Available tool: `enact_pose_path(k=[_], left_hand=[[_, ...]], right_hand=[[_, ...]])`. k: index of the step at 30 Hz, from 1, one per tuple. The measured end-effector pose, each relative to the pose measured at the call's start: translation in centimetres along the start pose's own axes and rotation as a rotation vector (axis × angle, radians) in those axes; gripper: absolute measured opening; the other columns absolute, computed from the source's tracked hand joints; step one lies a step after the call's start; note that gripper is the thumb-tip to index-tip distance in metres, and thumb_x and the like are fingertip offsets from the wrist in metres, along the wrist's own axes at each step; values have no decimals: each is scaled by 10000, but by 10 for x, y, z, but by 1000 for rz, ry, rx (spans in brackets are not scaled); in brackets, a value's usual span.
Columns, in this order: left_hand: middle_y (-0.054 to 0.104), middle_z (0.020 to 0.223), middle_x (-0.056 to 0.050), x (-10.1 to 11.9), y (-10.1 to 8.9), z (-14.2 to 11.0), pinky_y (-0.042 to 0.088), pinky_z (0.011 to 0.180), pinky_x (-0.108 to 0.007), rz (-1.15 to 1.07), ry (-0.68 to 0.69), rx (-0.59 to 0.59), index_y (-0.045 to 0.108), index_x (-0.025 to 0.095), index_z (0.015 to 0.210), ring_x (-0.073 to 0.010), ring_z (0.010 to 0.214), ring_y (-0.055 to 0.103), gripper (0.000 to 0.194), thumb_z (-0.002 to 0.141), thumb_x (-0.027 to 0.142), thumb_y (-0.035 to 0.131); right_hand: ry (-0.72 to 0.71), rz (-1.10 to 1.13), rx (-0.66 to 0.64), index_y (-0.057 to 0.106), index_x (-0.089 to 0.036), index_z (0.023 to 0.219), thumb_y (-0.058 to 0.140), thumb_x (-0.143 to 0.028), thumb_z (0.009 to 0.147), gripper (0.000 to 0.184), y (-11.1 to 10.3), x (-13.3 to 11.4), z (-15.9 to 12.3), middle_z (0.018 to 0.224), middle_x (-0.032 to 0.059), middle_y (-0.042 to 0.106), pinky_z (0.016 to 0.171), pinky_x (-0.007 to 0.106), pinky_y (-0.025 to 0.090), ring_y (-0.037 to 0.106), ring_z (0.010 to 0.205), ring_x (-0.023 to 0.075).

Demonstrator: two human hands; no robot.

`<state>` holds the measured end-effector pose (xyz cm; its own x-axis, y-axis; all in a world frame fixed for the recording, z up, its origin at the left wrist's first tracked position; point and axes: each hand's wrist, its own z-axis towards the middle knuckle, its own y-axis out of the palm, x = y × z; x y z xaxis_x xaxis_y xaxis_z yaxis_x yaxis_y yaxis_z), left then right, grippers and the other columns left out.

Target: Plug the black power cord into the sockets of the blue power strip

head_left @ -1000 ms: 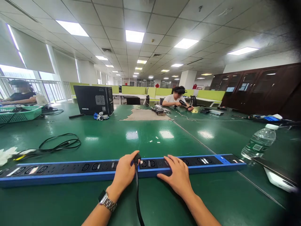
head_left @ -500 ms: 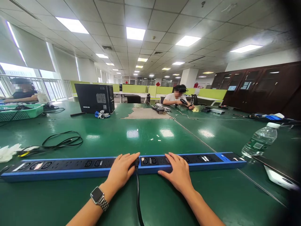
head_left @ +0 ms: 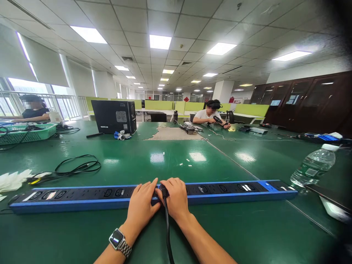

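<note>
A long blue-and-black power strip (head_left: 88, 205) lies across the green table in front of me. A black plug (head_left: 164, 191) stands at one of its middle sockets, and its thick cord (head_left: 168, 238) runs down toward me. My right hand (head_left: 176, 198) is closed round the plug, fingers over its far side and thumb at its left. Just left of it, my left hand (head_left: 143, 203) grips the strip, its fingers over the top and its thumb near the front edge. How deep the plug sits is hidden by the fingers.
A thin black cable (head_left: 78, 167) lies coiled behind the strip at left, near a green basket (head_left: 30, 135). At right stand a water bottle (head_left: 315, 167) and a phone (head_left: 334, 209). Farther back are a black computer case (head_left: 112, 117) and a co-worker (head_left: 209, 112) holding a tool.
My right hand has moved left along the strip and closed on the plug. My left hand stays beside the plug. The whole view has shifted slightly.
</note>
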<state>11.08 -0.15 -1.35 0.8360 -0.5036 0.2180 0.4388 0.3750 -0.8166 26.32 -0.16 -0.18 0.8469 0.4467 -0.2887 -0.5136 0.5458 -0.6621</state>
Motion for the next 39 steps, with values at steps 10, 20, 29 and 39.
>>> enact_pose_path(k=[10,20,29,39], left_hand=[[644,1250,-96,0,-5,2,406,1044,-454,-28,-15,-1,414,240,1407,-265,1157,584,726,760,329,729],[640,1259,-108,3,-7,2,397,1055,-453,-26,-34,-27,435,211,1395,-273,1174,575,729,746,322,748],[632,1286,-99,1,-6,0,387,1068,-472,-18,3,-14,435,217,1394,-274,1195,571,671,785,332,694],[650,1233,-88,57,3,28,339,1086,-498,-196,121,2,521,211,1296,-244,1148,575,447,864,292,599]], right_hand=[[386,221,314,666,-196,999,571,-521,842,372,-60,81,-9,963,76,689,834,368,479,629,891,221],[225,90,49,654,-211,1024,507,-505,899,351,-58,93,-27,997,77,680,868,356,468,618,926,215],[172,-39,26,654,-217,1052,494,-510,906,365,-55,91,-37,1005,85,684,855,384,451,594,922,227],[297,-350,-61,547,-206,1284,597,-729,693,790,-55,115,-59,1347,136,548,1053,548,284,455,1244,349]])
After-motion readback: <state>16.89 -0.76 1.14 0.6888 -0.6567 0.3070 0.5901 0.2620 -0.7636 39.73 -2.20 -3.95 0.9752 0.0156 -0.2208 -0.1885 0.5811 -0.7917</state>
